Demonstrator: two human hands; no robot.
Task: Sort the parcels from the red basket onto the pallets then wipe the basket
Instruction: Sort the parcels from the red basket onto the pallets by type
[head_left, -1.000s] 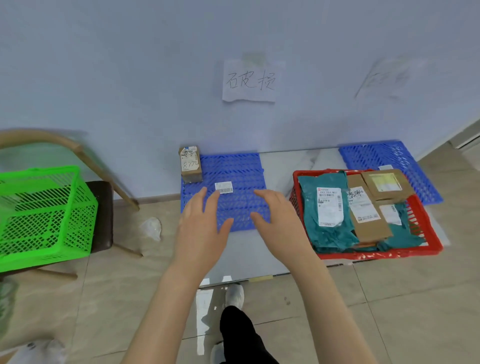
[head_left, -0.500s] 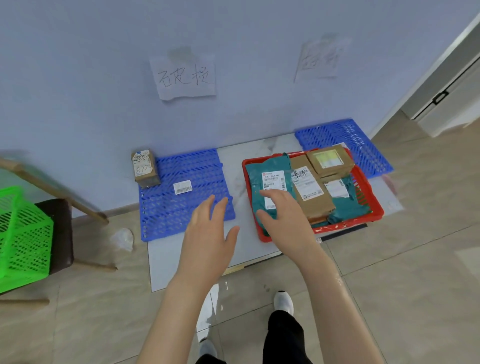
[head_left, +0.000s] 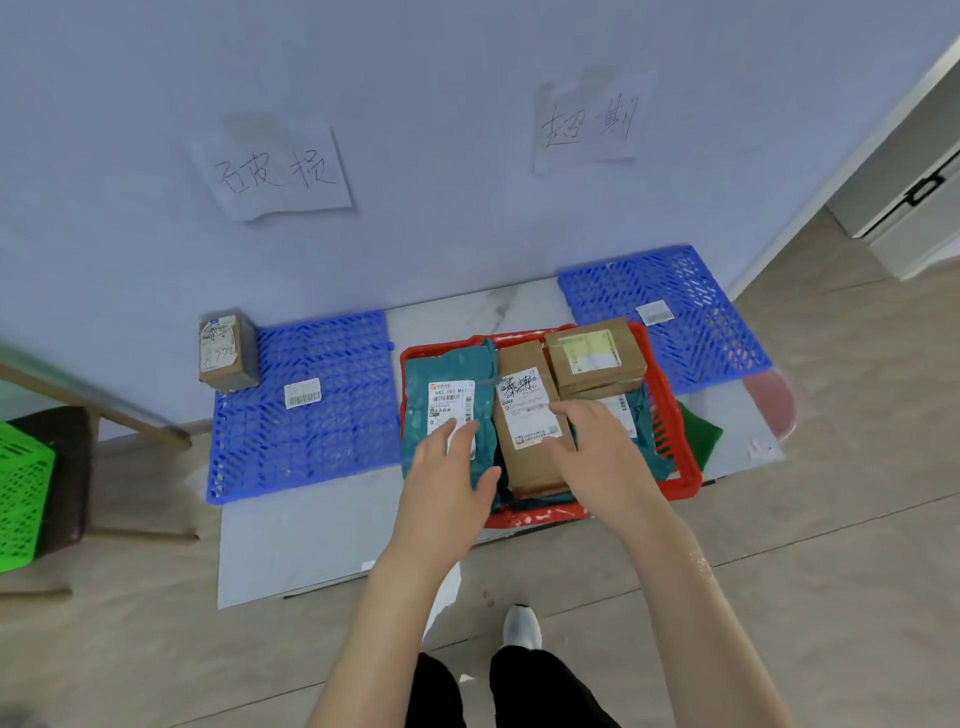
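The basket (head_left: 661, 410) holding parcels (head_left: 524, 457) lies between left pallet (head_left: 322, 441) and right pallet (head_left: 701, 338), a box (head_left: 226, 351) at the former's far corner.

A parcel-sorting corner: blue pallets (head_left: 311, 405) on tiled floor under handwritten wall signs (head_left: 275, 171), labelled parcels (head_left: 530, 415) about.

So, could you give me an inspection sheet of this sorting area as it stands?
Surface: pale board on tiled floor, under the red basket.
Job's things: red basket holds teal parcel, long brown parcel, brown box; small carton at left pallet's far corner; right pallet bears a label.
Clutter: green cloth beside the basket; green basket at left.
Grips: left hand open over teal parcel; right hand open over long brown parcel.
Cables: nothing seen.
Surroundings: blue wall, two paper signs.
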